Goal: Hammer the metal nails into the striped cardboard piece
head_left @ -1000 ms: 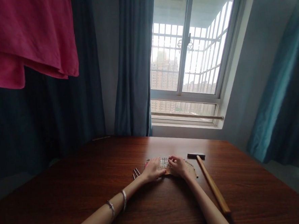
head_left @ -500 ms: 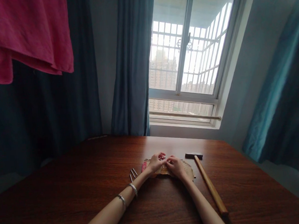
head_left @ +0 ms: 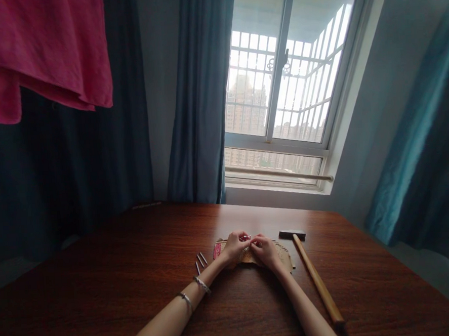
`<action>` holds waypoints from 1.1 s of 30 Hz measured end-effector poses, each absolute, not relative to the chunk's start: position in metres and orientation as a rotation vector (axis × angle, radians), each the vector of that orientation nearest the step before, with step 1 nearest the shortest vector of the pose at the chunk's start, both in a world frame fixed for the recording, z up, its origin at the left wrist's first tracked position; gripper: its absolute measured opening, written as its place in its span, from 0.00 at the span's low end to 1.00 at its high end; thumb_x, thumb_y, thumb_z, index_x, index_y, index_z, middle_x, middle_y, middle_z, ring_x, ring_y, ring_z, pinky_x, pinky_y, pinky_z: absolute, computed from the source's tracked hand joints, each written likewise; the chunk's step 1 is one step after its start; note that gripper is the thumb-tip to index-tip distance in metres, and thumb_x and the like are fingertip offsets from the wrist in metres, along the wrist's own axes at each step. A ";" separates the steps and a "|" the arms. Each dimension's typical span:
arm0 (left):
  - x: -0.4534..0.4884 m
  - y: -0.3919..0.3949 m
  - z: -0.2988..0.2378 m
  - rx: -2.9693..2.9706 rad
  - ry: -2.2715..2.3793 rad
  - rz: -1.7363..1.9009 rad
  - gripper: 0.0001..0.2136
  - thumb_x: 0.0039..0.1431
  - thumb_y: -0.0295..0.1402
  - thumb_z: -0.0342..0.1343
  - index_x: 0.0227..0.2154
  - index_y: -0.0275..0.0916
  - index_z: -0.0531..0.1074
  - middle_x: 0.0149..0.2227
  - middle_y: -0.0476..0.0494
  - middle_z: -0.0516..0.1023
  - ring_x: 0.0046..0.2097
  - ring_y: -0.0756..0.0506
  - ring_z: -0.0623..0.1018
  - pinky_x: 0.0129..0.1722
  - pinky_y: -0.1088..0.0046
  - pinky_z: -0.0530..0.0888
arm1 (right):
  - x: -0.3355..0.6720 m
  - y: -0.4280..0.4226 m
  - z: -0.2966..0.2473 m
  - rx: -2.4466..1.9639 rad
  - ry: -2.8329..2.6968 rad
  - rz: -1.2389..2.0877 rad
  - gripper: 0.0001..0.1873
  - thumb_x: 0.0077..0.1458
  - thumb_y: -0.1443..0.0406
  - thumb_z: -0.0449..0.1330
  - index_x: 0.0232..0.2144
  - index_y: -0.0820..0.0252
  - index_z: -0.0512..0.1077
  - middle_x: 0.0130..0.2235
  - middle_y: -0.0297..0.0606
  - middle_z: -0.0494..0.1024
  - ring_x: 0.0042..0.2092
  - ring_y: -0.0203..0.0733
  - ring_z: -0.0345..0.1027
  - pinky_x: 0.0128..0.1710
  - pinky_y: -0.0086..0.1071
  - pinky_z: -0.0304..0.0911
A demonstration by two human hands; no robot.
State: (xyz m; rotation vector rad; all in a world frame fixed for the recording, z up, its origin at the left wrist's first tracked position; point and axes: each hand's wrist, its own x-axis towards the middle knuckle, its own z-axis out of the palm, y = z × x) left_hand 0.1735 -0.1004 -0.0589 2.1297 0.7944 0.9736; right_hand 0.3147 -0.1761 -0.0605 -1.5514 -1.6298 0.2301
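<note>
bright barred window [head_left: 280, 91], blue curtains [head_left: 200, 113] l. & r., brn tbl [head_left: 139, 259].

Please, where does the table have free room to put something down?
Bare: the table left of the rods, between the forearms, and right of the hammer. Crowded: the patterned piece, with left hand and right hand over it.

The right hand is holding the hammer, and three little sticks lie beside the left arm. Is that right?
Not quite: the right hand isn't holding the hammer; the head view shows it lying on the table. The three little sticks do lie beside the left arm.
</note>
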 end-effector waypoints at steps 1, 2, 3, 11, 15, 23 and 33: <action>0.174 -0.100 -0.060 2.133 0.802 0.979 0.11 0.48 0.37 0.55 0.29 0.33 0.74 0.29 0.45 0.76 0.33 0.47 0.74 0.33 0.76 0.69 | 0.315 -0.175 -0.062 -1.565 -1.633 0.221 0.09 0.49 0.64 0.55 0.26 0.52 0.76 0.32 0.33 0.76 0.32 0.36 0.67 0.34 0.25 0.59; 0.174 -0.100 -0.060 2.138 0.816 0.980 0.11 0.48 0.37 0.55 0.28 0.33 0.74 0.29 0.45 0.76 0.33 0.47 0.74 0.33 0.76 0.69 | 0.314 -0.175 -0.063 -1.580 -1.635 0.211 0.09 0.50 0.64 0.55 0.26 0.53 0.76 0.32 0.33 0.76 0.32 0.35 0.67 0.34 0.25 0.59; 0.175 -0.100 -0.061 2.141 0.830 0.978 0.11 0.48 0.37 0.55 0.29 0.33 0.74 0.29 0.45 0.76 0.33 0.47 0.74 0.33 0.76 0.68 | 0.314 -0.174 -0.064 -1.595 -1.637 0.204 0.09 0.50 0.64 0.55 0.26 0.53 0.76 0.32 0.33 0.76 0.32 0.35 0.67 0.34 0.25 0.59; 0.176 -0.100 -0.062 2.092 0.840 0.989 0.10 0.47 0.35 0.55 0.28 0.32 0.75 0.28 0.43 0.77 0.31 0.47 0.74 0.32 0.76 0.68 | 0.332 -0.185 -0.041 -1.738 -1.585 0.193 0.12 0.50 0.65 0.53 0.35 0.60 0.75 0.36 0.38 0.77 0.34 0.36 0.69 0.36 0.25 0.62; 0.175 -0.102 -0.060 2.049 0.842 0.982 0.11 0.45 0.34 0.55 0.27 0.31 0.76 0.29 0.42 0.78 0.32 0.46 0.75 0.32 0.75 0.68 | 0.375 -0.211 -0.028 -2.034 -1.439 -0.020 0.15 0.52 0.66 0.50 0.39 0.61 0.72 0.41 0.44 0.75 0.41 0.42 0.69 0.43 0.31 0.60; 0.176 -0.100 -0.063 1.999 0.837 0.977 0.11 0.45 0.34 0.55 0.28 0.31 0.75 0.28 0.42 0.78 0.31 0.46 0.75 0.31 0.75 0.68 | 0.418 -0.258 -0.038 -2.691 -1.219 -0.054 0.22 0.53 0.60 0.50 0.48 0.65 0.63 0.43 0.56 0.71 0.44 0.54 0.69 0.39 0.42 0.62; 0.176 -0.103 -0.060 2.007 0.853 0.965 0.11 0.45 0.34 0.54 0.27 0.32 0.75 0.27 0.44 0.77 0.30 0.47 0.74 0.30 0.76 0.67 | 0.412 -0.259 -0.038 -2.745 -1.196 0.103 0.19 0.58 0.63 0.42 0.43 0.71 0.65 0.42 0.60 0.73 0.45 0.53 0.70 0.39 0.42 0.62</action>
